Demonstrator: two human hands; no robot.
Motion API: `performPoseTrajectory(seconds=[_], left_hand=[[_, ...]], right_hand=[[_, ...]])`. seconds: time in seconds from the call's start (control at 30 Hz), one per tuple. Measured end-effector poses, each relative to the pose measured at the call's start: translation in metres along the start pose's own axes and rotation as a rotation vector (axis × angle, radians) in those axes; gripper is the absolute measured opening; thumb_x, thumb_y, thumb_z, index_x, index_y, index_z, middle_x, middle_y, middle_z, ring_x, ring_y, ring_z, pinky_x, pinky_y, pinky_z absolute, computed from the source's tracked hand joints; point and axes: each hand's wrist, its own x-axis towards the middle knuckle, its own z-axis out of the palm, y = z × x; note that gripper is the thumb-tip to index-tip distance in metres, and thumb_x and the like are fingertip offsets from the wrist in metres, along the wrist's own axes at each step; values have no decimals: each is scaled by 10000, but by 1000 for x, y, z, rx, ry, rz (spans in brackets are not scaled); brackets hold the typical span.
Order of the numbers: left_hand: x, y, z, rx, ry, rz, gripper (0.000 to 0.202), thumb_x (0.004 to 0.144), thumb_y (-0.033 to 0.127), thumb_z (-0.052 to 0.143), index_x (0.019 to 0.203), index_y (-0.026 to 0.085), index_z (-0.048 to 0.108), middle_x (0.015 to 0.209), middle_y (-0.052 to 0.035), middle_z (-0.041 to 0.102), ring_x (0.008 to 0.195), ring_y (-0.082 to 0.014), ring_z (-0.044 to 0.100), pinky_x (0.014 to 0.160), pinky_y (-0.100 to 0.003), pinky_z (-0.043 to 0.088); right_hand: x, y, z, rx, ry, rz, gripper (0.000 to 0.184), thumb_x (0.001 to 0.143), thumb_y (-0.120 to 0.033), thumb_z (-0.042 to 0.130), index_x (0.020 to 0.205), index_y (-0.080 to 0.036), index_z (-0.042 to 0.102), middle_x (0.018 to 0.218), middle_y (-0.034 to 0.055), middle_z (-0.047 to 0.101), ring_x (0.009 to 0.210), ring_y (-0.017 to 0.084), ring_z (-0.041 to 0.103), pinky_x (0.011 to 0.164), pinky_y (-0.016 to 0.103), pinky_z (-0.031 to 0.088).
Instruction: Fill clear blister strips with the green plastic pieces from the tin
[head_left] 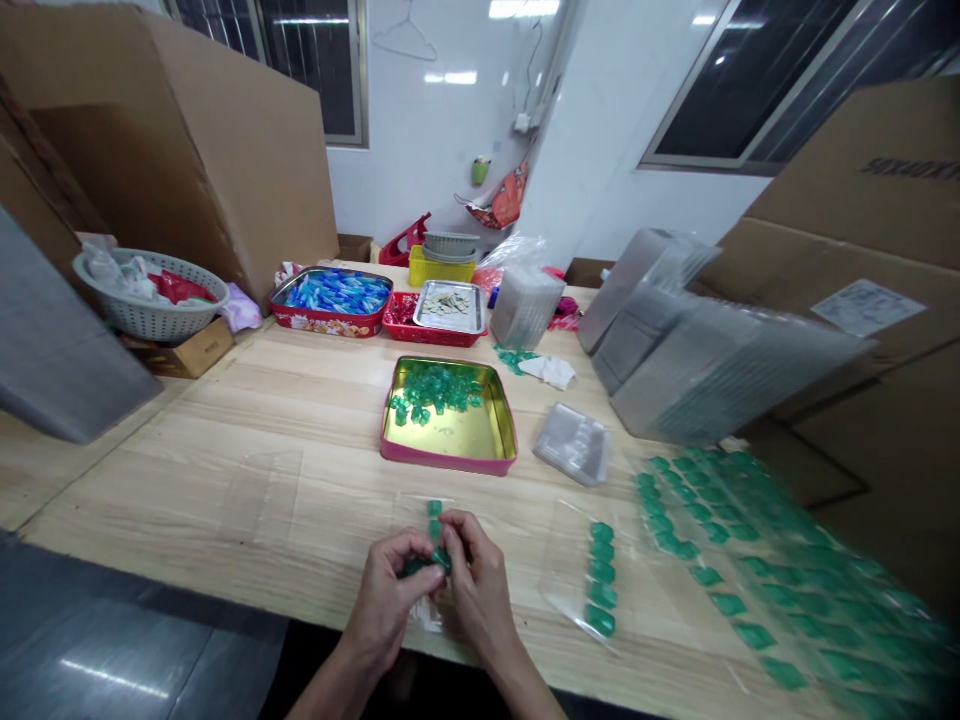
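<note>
My left hand (390, 590) and my right hand (472, 580) meet at the near edge of the wooden table (247, 470). Both pinch small green plastic pieces (435, 558) between their fingertips. Under them lies a clear plastic strip (429, 520) holding two green pieces above my fingers. Just beyond stands a gold tin with a pink rim (448, 455), with a heap of loose green pieces (436, 388) at its far end.
A filled clear strip (600, 575) lies to the right, beside rows of more filled strips (720, 540). Stacks of clear trays (697, 350), a small clear tray stack (574, 442), a red tin of blue pieces (334, 295), a white basket (150, 290) and cardboard boxes (180, 140) surround the table.
</note>
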Motion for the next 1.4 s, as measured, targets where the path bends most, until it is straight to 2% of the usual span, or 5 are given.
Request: performPoseTrajectory(seconds=[0.6,0.77,1.0,1.2,1.4], left_hand=[[0,-3,3,133,91,103,142,621,85,611,722,163,674,785,-16,561,739,-133,523,586,-193,395],[2,-1,3,164,74,126,60,617,105,632,635,158,652,736,-12,541,708,-126,510,566,-187,384],[3,7,-3,-111,16,-46,105,580,132,670,550,144,570,607,25,520,498,-64,435,448,-187,296],[9,10,-12,-141,66,-240,175,538,223,730,571,142,579,469,27,538,450,-79,469,449,-191,287],[17,7,-14,-71,18,-169,148,553,226,721,554,121,616,479,22,531,454,-63,426,445,-195,254]], right_hand=[[4,-2,7,296,-8,154,153,823,-325,483,779,-189,534,685,-18,493,650,139,466,601,230,387],[2,-8,11,410,24,192,175,797,-362,531,757,-193,512,650,-37,446,597,122,422,554,217,376],[4,-9,8,592,65,290,283,767,-470,574,777,-215,451,551,-78,377,445,87,351,412,191,308],[10,0,-10,626,-130,345,291,746,-436,635,810,-179,517,683,-16,558,455,62,402,410,176,312],[6,2,-14,694,-297,387,296,703,-350,693,903,-180,554,713,-12,572,480,65,431,414,167,329]])
